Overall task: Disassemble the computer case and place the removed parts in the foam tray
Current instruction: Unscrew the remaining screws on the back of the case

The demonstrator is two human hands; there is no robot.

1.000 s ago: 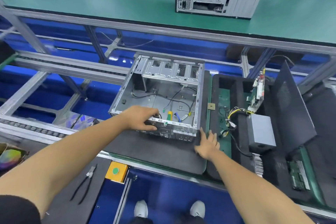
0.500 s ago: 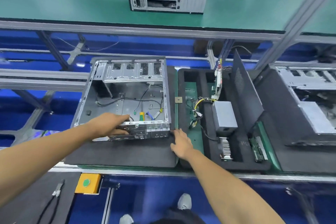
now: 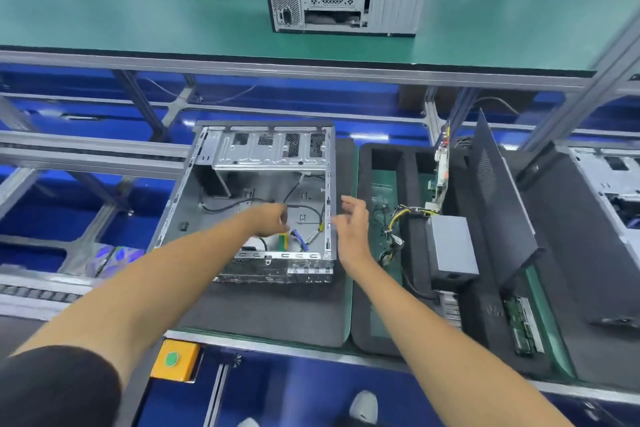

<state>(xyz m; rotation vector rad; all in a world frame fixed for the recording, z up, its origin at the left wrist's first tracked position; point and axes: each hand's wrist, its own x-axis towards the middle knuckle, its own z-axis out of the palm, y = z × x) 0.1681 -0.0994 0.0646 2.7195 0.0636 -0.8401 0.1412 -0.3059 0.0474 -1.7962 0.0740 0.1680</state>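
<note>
Both bare forearms stretch forward from the bottom edge, the left one leaving a dark short sleeve. The left hand (image 3: 273, 218) reaches down into the computer case (image 3: 263, 204), its fingers curled among the loose cables there; motion blur hides whether they pinch anything, so its grip cannot be told. The right hand (image 3: 349, 224) hovers just outside the case's right wall, palm turned inward, fingers spread and relaxed, holding nothing.

The case is an open box of bare grey sheet metal with punched slots and a perforated drive bracket at its far end. Thin black wires and a blue and a yellow connector lie on its floor. It rests on a dark grey foam mat (image 3: 277, 312) on the surface.

Just right of the right hand sits the foam tray (image 3: 360, 322), black with rounded corners and deep cut pockets. It holds a grey boxy power supply (image 3: 450, 246) with coloured leads, a green circuit board (image 3: 440, 180) standing on edge, and a black perforated side panel (image 3: 498, 204) leaning upright.
</note>
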